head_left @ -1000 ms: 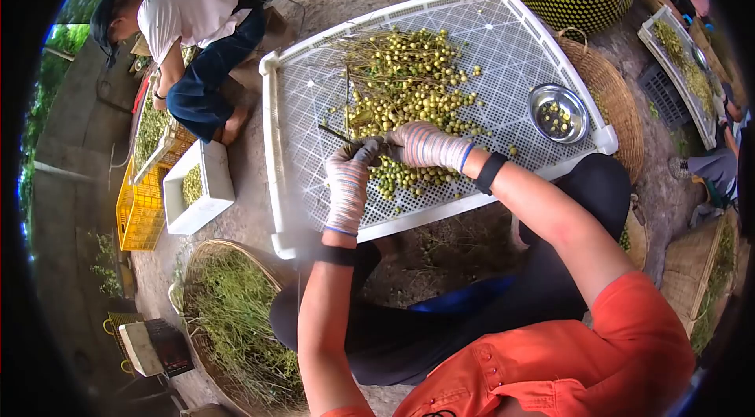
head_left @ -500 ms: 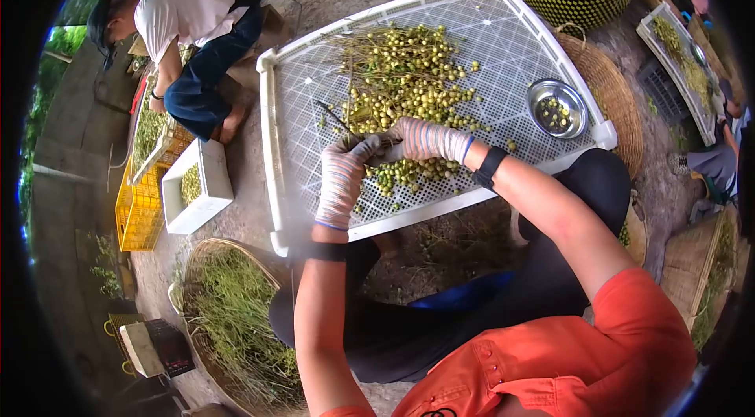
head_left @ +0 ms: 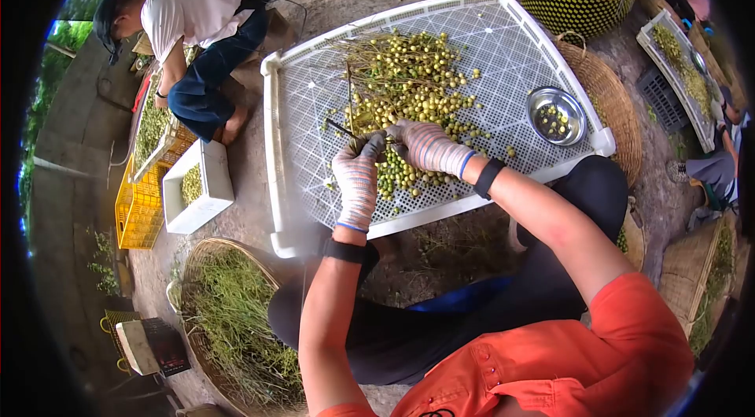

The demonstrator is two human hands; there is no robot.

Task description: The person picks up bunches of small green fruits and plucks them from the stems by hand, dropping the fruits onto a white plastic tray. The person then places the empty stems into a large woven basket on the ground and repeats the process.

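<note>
Since the earlier frame, dark stick (head_left: 340,130) is lying flatter; left hand (head_left: 358,179) and right hand (head_left: 429,146) are parting slightly at the fingertips
Yellow crate (head_left: 141,214): standing beside white box (head_left: 203,211)
Round basket (head_left: 262,261): holding green stems (head_left: 244,326)
Left hand: gripping the dark stick
Fruits (head_left: 421,63): lying heaped on white tray (head_left: 305,112)
Right hand: fingers bending near the left; cannot tell whether holding anything
Metal bowl (head_left: 578,116): standing on the tray, containing some fruits

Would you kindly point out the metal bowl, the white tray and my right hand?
Metal bowl (head_left: 542,104): head view, bare inner wall.
White tray (head_left: 503,47): head view, bare mesh.
Right hand (head_left: 429,147): head view, back of the hand.
</note>
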